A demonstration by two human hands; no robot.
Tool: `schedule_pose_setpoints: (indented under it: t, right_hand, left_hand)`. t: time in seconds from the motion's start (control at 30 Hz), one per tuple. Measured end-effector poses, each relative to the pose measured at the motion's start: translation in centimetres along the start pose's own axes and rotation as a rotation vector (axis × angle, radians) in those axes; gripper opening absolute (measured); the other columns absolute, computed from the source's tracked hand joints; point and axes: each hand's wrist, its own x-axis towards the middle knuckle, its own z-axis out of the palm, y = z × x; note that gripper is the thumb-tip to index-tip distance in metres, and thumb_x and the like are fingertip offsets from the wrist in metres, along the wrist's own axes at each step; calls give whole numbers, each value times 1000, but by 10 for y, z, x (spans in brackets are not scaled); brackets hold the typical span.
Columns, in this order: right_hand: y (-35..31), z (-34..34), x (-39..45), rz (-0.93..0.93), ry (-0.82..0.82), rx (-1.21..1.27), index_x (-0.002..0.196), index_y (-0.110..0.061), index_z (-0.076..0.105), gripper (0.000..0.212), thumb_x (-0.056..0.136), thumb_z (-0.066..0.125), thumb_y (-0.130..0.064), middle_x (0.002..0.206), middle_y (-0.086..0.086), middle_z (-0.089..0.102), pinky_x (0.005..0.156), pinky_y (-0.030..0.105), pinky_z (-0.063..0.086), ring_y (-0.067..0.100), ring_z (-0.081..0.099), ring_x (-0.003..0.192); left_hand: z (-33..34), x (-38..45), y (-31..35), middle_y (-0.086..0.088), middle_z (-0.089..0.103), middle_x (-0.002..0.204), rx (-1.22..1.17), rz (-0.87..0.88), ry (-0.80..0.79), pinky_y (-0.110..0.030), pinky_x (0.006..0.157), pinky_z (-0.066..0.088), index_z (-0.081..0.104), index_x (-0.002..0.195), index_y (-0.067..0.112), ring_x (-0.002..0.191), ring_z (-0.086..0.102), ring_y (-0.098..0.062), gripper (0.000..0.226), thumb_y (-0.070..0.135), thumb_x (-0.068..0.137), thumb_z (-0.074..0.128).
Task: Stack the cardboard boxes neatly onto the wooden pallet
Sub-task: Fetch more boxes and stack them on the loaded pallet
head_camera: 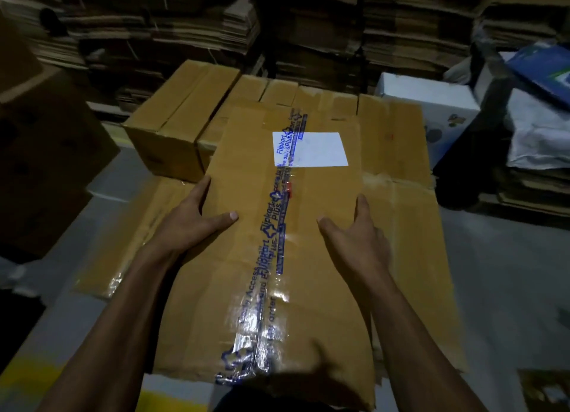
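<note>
A long, flat brown cardboard box (pixel 277 226), sealed down its middle with clear tape printed in blue and bearing a white rectangular label (pixel 311 149), fills the centre of the frame and is held by both edges. The left hand (pixel 191 223) is set against the box's left edge, its thumb laid across the top face and its fingers wrapped over the side; the right hand (pixel 354 242) mirrors it on the right edge, thumb on top, fingers along and over the rim. Both hands are thus closed around the box in a carrying grasp, not released. Beneath and just beyond it, other taped brown cardboard boxes (pixel 182 115) are seen in the upper middle of the frame, with a wider brown box or sheet (pixel 401 195) lying underneath on the right. No wooden pallet can be made out; it is presumably hidden under the stack. Tall piles of flattened cardboard (pixel 308 26) are ranged across the top of the frame, and a white printed carton (pixel 431 103) stands at the upper right. The step in hand is judged to be the placing of this box on top of the layer already laid. For the next move, the box would need to be lowered flat, its edges squared with the boxes below so nothing overhangs, and the fingers drawn out from the sides only once its weight is borne by the stack.
</note>
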Motion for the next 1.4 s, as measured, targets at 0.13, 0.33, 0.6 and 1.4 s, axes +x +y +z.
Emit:
schedule_pose_setpoints:
  t: [0.13,0.33,0.6,1.4]
  right_hand:
    - [-10,23,6,59,23,-2,158,-38,5,90,88,56,-63,141,8,55,89,38,37,34,51,125]
    - [4,49,24,114,53,-65,158,-35,7,89,88,56,-63,129,8,62,78,33,34,32,56,115]
    - [34,73,46,252,99,-93,154,-20,16,93,84,64,-60,126,16,63,87,39,45,39,60,114]
    - [122,135,120,251,38,68,137,-13,40,84,78,69,-64,127,10,61,93,43,49,35,57,116]
  left_hand:
    - [-17,27,-11,17,40,131,47,20,-59,-33,100,42,12,156,36,119,46,-9,105,52,76,79]
    - [6,45,-40,5,47,148,145,-58,-91,-46,102,47,8,152,48,126,54,-24,117,82,55,63]
    - [45,69,-67,0,48,148,292,-77,-139,-43,98,48,5,155,37,125,55,-30,112,79,64,55]
    - [132,124,-114,3,64,122,103,-299,-82,-46,91,51,25,137,38,106,64,-28,99,76,54,61]
